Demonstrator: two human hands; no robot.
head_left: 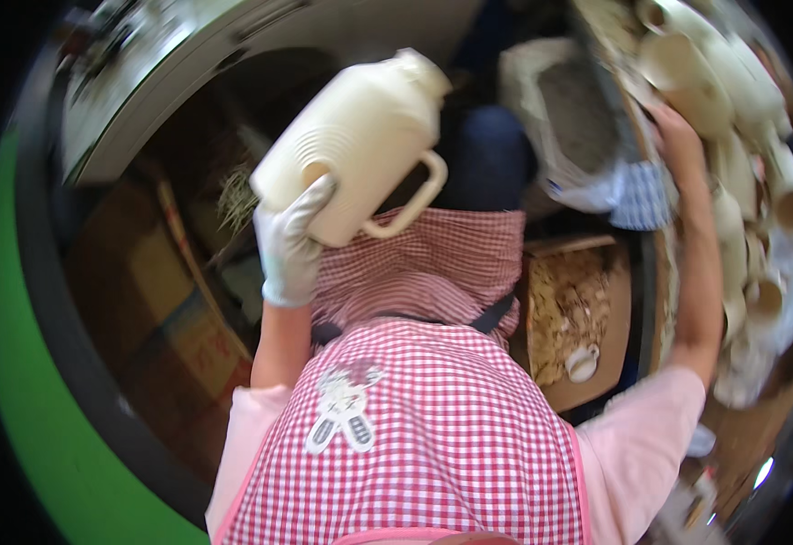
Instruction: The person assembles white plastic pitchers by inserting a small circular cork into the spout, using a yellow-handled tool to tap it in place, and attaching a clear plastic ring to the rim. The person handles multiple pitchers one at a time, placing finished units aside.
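My left hand (295, 236), in a white glove, grips a cream jug (360, 136) by its base end. The jug is tilted, with its neck toward the upper right and its loop handle on the lower right side. Ring-shaped ridges and a round opening show on its wall. Bare, my right hand (678, 141) is at the edge of the table on the right, close to a cream cylindrical piece (684, 77). Its fingers are blurred and partly hidden, so what they touch is unclear.
Several more cream jug pieces (733, 218) crowd the table at right. Below its edge stand a bag-lined container (578, 109) and an open cardboard box (614, 336) with yellowish scraps and a small white ring-shaped piece (583, 363). Cardboard (160, 282) lies at left, beside a pale machine (169, 91).
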